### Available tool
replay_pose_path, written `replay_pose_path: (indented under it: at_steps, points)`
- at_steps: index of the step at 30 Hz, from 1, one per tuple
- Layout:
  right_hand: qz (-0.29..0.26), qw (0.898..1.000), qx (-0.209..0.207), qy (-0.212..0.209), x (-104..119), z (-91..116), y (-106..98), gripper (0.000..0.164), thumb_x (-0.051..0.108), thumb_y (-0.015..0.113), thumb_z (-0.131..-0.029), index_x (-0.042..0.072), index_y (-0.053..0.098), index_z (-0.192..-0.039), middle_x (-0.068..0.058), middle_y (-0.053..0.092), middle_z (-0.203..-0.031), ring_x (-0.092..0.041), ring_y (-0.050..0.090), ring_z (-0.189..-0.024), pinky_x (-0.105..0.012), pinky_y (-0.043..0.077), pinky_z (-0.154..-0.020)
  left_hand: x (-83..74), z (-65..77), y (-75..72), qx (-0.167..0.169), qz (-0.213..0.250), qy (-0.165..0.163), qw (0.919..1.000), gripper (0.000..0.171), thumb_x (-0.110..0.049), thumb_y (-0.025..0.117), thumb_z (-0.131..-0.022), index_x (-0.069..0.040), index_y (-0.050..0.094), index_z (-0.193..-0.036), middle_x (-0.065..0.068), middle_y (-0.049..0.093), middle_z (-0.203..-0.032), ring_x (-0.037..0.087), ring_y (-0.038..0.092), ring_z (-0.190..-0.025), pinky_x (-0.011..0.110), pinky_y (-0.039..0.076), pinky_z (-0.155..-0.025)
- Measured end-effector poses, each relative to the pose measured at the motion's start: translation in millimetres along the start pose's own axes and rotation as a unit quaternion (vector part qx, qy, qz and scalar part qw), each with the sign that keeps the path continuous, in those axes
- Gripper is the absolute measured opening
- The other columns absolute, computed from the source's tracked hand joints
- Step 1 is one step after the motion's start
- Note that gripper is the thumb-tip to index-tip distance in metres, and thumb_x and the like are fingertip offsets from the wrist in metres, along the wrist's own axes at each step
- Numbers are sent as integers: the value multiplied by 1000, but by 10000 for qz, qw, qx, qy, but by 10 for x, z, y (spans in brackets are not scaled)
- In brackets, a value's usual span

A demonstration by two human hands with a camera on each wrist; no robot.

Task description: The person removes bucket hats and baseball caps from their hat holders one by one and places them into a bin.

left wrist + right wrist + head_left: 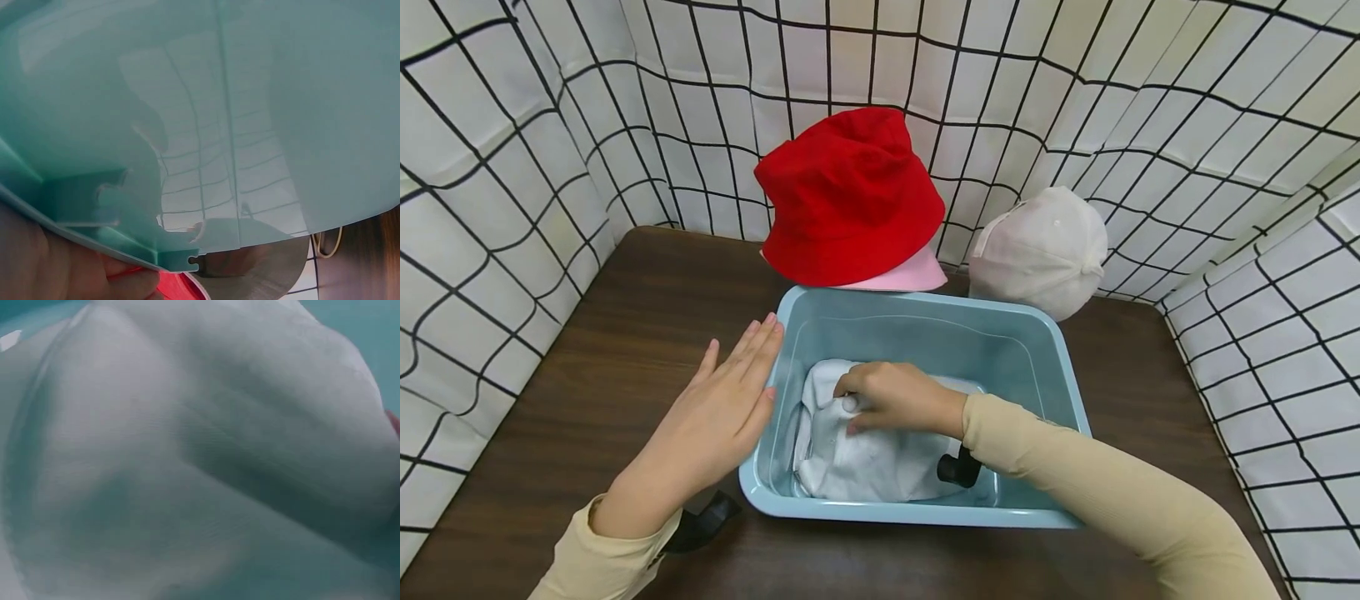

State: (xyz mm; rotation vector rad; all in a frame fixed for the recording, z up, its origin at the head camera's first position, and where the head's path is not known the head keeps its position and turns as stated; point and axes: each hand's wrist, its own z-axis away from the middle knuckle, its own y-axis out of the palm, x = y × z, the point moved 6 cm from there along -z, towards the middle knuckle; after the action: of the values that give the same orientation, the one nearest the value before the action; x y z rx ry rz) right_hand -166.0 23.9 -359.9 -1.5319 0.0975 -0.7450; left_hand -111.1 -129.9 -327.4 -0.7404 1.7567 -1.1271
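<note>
A light blue plastic basin stands on the dark wooden table, with a crumpled white cloth spread over its floor. Reaching in from the right, my right hand has curled fingers and a bent thumb, pinching a bit of the cloth. Pale folds of that cloth fill the right wrist view, blurred, with a sliver of finger at the right edge. My left hand lies with straight fingers along the basin's left rim. In the left wrist view the basin's outer wall fills most of the picture, fingers at its rim.
Behind the basin sits a red bucket hat on top of a pink one. A white cap stands at the back right, close to the rim. White sheeting with a black grid surrounds the wooden table.
</note>
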Motion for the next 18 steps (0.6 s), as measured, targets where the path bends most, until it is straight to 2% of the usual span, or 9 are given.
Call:
replay_pose_path:
  at_steps: [5,11,18]
  points:
    - [68,9995,309,50,-78,-15,138,34,27,76,-80,9,66,-108,2,64,-96,-10,55,-82,-23,48,-76,-7,-7,1,-83,3,22,10000,63,-19,46,-95,1,19,-149,15,19,-154,32,18,-141,61,10,-109]
    - [2,9973,713,192,-191,-28,283,21,27,70,-86,11,60,-94,4,53,-78,-11,48,-72,-23,42,-68,4,-10,14,-78,-5,8,10000,63,-19,46,-95,2,20,-148,16,19,-154,33,18,-141,61,10,-109]
    - [76,9936,1050,412,-288,-48,421,22,30,66,-89,11,56,-94,5,48,-74,-11,48,-72,-23,41,-68,0,-4,0,-80,36,28,10000,64,-18,46,-94,1,20,-149,15,19,-154,33,19,-141,61,10,-108]
